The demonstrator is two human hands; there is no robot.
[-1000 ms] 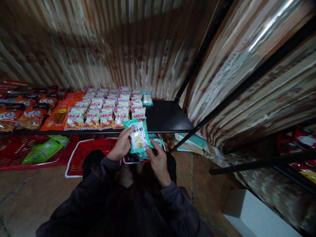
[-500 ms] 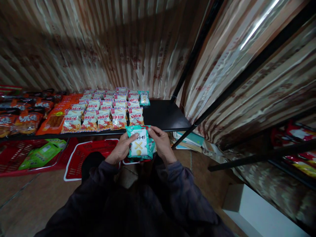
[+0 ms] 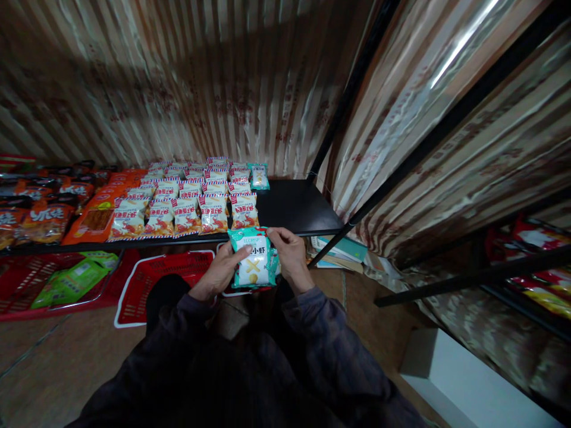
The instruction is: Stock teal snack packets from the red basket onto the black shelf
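Observation:
A teal and white snack bag is held upright between my two hands, in front of the shelf's front edge. My left hand grips its left side, thumb across the front. My right hand pinches the upper right corner; at least one more teal bag seems to sit behind the front one. On the black shelf, a single teal bag stands at the back, right of several rows of white and orange snack bags.
Orange packets and dark-orange bags fill the shelf's left part. Below are a red basket and another with green packets. Black posts slant at the right. A white box and books lie on the floor.
The front teal bag now shows more of its top edge and covers more of the bag behind it. My hands have stayed in nearly the same place, and the view has shifted slightly.

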